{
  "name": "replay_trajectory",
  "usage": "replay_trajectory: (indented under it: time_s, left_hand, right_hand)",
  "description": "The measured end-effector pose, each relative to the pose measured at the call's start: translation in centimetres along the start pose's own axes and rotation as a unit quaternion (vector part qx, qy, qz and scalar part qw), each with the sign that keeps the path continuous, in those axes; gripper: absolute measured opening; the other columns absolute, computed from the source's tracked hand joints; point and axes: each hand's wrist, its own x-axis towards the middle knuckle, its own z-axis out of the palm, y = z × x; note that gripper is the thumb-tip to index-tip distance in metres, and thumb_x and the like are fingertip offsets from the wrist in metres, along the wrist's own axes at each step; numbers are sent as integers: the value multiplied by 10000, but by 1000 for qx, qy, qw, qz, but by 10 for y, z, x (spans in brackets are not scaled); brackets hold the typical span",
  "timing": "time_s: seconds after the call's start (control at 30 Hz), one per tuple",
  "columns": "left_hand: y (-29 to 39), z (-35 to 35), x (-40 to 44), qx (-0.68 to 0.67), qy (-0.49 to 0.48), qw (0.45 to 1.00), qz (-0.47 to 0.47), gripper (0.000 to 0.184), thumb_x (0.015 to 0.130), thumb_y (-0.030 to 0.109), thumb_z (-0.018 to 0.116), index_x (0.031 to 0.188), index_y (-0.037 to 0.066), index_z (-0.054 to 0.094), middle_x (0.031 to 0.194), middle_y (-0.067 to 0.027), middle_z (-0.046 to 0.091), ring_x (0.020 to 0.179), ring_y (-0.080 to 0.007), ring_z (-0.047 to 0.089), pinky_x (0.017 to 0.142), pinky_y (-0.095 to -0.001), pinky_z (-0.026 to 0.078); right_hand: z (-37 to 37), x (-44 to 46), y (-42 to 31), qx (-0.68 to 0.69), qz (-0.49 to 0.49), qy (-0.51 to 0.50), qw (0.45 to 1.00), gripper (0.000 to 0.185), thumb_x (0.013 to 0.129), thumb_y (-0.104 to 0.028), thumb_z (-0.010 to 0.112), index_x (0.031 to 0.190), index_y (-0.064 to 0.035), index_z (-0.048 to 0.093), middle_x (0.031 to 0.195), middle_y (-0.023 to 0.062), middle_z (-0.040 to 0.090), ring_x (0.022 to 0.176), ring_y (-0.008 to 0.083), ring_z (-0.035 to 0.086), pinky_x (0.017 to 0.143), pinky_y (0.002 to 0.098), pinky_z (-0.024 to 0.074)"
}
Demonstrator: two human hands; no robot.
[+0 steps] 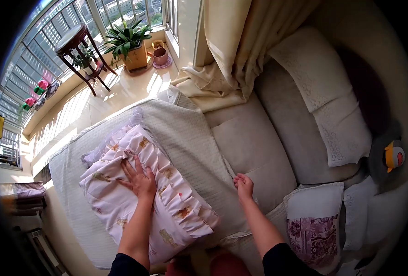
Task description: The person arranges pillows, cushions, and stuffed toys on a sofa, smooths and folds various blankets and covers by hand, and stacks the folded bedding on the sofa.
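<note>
My left hand [139, 179] lies flat with its fingers spread on a folded pink quilt [107, 198] with a ruffled edge and small printed figures. Beneath the quilt, a pale grey-green sofa cover [181, 133] is spread over the seat. My right hand [244, 186] is closed at the right edge of this cover, and the fabric edge runs into its fingers. Part of a lilac lace-edged cloth [91, 156] sticks out from under the quilt's far side.
The grey sofa [254, 138] extends to the right, with a white lace-patterned backrest cover [323, 96] and a purple-patterned cushion [313, 234]. Beige curtains [231, 41] hang down onto its far end. By the window stand a potted plant [135, 57] and a dark wooden stand [72, 39].
</note>
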Motion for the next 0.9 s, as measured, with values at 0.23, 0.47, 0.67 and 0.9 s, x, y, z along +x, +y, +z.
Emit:
replay_trajectory:
  time_s: [0.23,0.47,0.67,0.9]
  left_hand:
    - [-1,43,0,30,25,999,24,680,731,374,510,1353,184,310,1439,-163,176,1351,-309,109,1003,-610,-50]
    - [-25,98,6,99,75,991,58,724,681,433,532,1327,197,307,1398,-157,249,1316,-328,210,997,-638,34]
    - [-28,119,12,109,122,983,79,691,668,453,537,1281,200,341,1371,-139,297,1283,-315,289,1004,-634,63]
    - [-34,120,5,113,109,984,90,715,700,509,525,1320,242,290,1368,-148,278,1299,-339,243,968,-654,82]
  right_hand:
    - [73,129,-50,-12,33,-71,997,258,818,4,457,1064,51,518,921,109,596,765,143,592,618,222,480]
    - [157,246,-84,13,50,-146,988,239,795,-70,553,1019,10,538,901,99,585,762,159,577,620,257,467]
    - [226,274,-136,224,72,-93,967,397,744,-93,654,1096,1,497,1103,91,535,963,197,520,824,322,427]
    - [218,251,-179,26,-28,-328,944,355,793,-130,603,1103,16,512,1068,78,568,927,162,535,836,290,406]
